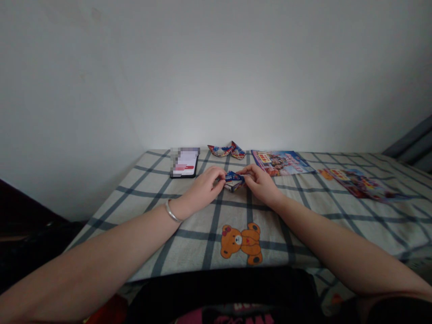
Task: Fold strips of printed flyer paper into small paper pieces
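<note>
Between my two hands is a small folded piece of printed paper [233, 180], blue, white and red, resting on or just above the cloth. My left hand [209, 185], with a silver bangle at its wrist, pinches the paper's left edge between thumb and fingers. On the other side, my right hand [259, 183] grips the right edge in the same way. Beyond the hands, two folded paper shapes [221, 150] with similar print lie against the wall, touching or overlapping each other.
A phone [185, 163] with a lit, partly blurred screen lies left of my hands. Two colourful printed sheets, a nearer-centre leaflet [283, 162] and a farther-right leaflet [367, 184], lie to the right. A checked tablecloth [189, 252] with a bear print covers the table, whose back edge meets a wall.
</note>
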### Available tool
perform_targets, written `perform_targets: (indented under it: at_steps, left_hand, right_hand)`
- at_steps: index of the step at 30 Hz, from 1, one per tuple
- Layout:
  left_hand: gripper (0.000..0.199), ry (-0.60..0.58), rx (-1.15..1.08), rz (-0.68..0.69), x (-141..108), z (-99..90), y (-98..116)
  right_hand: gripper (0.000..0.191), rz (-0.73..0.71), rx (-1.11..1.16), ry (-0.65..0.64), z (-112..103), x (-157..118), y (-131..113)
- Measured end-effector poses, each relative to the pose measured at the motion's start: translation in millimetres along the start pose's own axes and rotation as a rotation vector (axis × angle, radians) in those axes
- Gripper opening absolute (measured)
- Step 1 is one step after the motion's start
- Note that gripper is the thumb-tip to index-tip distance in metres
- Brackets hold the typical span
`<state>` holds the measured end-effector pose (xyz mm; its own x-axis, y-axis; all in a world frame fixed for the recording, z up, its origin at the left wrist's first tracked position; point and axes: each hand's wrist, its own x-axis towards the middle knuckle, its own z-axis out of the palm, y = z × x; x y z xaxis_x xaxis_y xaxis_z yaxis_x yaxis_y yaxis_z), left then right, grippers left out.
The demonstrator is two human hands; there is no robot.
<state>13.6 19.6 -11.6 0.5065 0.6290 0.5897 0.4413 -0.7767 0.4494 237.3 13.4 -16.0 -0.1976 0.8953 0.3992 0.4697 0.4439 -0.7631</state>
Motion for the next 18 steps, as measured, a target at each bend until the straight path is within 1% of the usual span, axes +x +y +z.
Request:
perform_targets:
  at_steps: [3,6,11,14,18]
  left_hand:
    - [0.018,0.013,0.01,-0.071,-0.3,1.1,-2.7]
    - [0.022,0.011,-0.031,-0.101,-0.6,0.8,-5.1]
    - [0.022,0.011,-0.192,-0.144,-0.7,-0.5,-9.4]
    - [0.023,0.005,-0.277,-0.185,0.0,-0.6,-12.4]
    - [0.023,0.021,-0.319,-0.207,0.6,-0.9,-14.4]
  right_hand:
    - [0.015,0.001,0.173,-0.033,2.4,1.9,8.0]
    - [0.013,0.028,0.275,-0.042,2.9,2.6,10.3]
    - [0.009,0.098,0.321,0.016,-0.1,3.4,8.2]
    - [0.01,0.113,0.328,0.01,-1.2,5.1,8.9]
    - [0.011,0.144,0.416,0.004,-1.5,7.2,9.4]
